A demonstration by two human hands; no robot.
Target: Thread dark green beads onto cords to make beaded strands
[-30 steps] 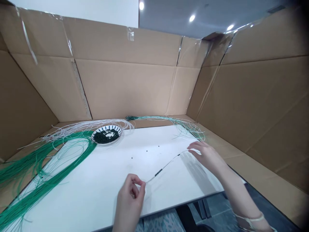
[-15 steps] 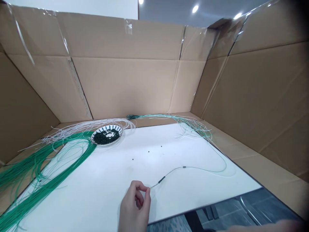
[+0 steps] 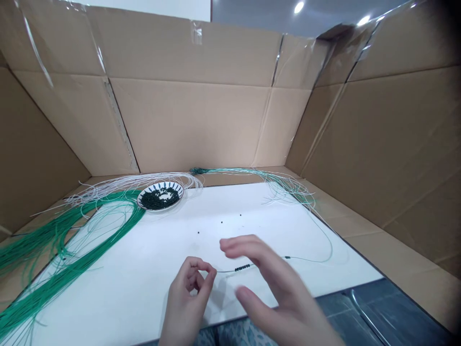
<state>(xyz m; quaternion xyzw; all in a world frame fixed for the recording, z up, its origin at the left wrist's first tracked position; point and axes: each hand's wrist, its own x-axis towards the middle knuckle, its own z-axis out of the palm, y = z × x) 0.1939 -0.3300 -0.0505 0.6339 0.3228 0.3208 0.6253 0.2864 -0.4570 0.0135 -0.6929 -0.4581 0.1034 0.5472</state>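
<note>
And back comes the right hand (image 3: 288, 294), which half a second ago is down at the lower-right corner! Now it sweeps in over the center bottom, thumb and fingers spread; it's blurred, so it seems to grip nothing. The left hand (image 3: 188, 294) stays pinched, fingertips together on the end of the thread (image 3: 226, 271), whose dark beads (image 3: 242, 267) now line up almost level, just beside the right hand. The thread's far end, in the right fingers a second ago, curves loose at center right. The surface (image 3: 118, 293) ends just below both hands, its near edge slanting up rightward; room opens leftward to the green strands (image 3: 134, 222) and upward to the plate (image 3: 162, 185).
</note>
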